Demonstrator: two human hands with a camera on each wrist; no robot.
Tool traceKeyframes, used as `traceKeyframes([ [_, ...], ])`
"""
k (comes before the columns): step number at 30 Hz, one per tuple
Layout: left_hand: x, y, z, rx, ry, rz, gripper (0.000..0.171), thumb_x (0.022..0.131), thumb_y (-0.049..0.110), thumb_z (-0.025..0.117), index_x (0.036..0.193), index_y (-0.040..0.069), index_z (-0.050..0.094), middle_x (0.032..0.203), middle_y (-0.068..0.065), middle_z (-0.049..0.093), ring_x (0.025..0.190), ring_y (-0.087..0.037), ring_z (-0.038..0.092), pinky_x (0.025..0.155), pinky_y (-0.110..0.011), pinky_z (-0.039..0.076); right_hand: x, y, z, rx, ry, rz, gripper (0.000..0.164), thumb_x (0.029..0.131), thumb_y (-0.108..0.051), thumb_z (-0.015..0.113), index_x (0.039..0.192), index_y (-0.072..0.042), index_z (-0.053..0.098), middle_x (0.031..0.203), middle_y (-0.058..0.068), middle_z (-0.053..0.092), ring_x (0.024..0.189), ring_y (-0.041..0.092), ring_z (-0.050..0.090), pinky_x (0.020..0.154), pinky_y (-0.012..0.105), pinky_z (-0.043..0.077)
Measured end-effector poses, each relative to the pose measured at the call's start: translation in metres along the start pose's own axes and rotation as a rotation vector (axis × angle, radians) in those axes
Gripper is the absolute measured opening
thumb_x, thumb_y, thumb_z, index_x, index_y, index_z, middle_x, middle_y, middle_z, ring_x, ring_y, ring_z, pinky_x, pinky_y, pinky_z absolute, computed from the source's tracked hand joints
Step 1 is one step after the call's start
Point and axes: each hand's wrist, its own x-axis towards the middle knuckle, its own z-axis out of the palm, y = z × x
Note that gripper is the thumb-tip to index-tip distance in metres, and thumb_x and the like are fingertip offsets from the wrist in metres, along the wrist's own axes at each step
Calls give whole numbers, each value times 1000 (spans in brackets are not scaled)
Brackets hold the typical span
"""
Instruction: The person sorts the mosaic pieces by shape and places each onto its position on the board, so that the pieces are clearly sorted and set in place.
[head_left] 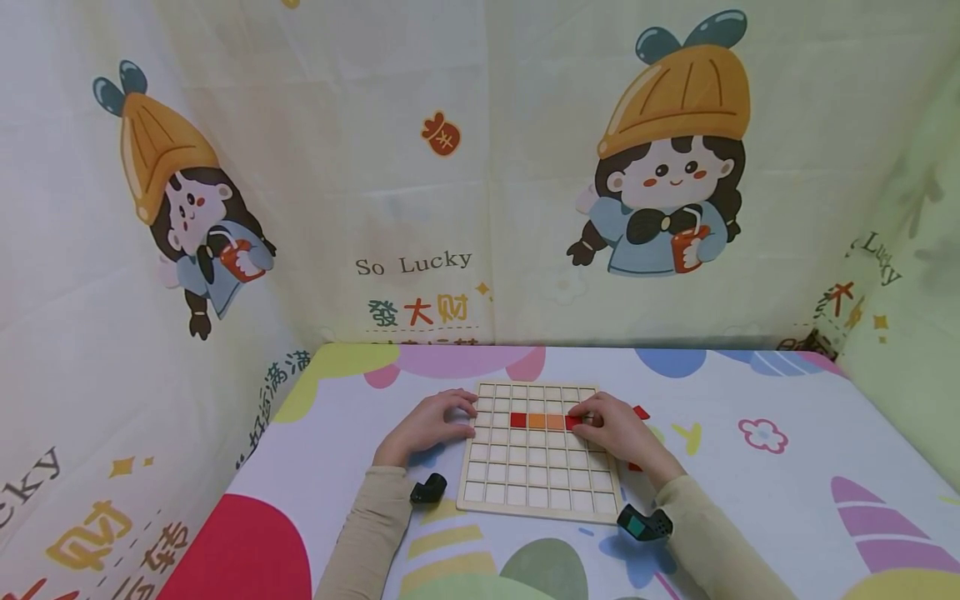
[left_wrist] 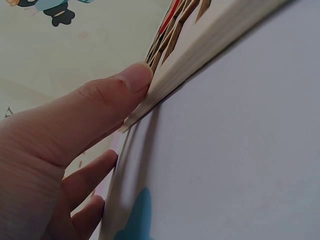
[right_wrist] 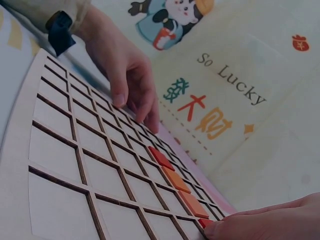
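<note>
A pale wooden grid board (head_left: 540, 513) lies on the table. One row of it has a red square tile (head_left: 518, 421), two orange tiles (head_left: 546, 422) side by side, and another red tile (head_left: 572, 423) at the right. Thumb and fingers of my right hand (head_left: 617, 423) pinch that right-hand red tile at its cell; the right wrist view shows the thumb over part of it (right_wrist: 204, 223). My left hand (head_left: 435, 423) rests at the board's left edge, its thumb (left_wrist: 135, 77) touching the frame and its fingers loosely extended.
Red pieces (head_left: 641, 412) lie on the table just right of the board, partly hidden behind my right hand. A colourful patterned cloth (head_left: 750, 517) covers the table. Printed cloth walls (head_left: 525, 208) stand behind it and at both sides.
</note>
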Motion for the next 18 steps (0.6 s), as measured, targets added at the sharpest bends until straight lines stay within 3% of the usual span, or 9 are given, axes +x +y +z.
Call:
traceKeyframes([
  [9, -1, 2, 0, -7, -3, -7, 22, 82, 21, 80, 101, 15, 71, 134, -1, 59, 135, -21, 44, 115, -42, 30, 1, -1, 1, 13, -7, 40, 24, 87, -16, 75, 110, -12, 72, 91, 0, 54, 76, 17, 47, 62, 29, 41],
  [18, 0, 1, 0, 5, 2, 0, 21, 82, 24, 80, 99, 16, 71, 133, 0, 59, 134, -20, 44, 115, -41, 30, 0, -2, 0, 3, 2, 19, 23, 87, -16, 74, 109, -12, 72, 92, 0, 56, 75, 16, 47, 62, 28, 41],
])
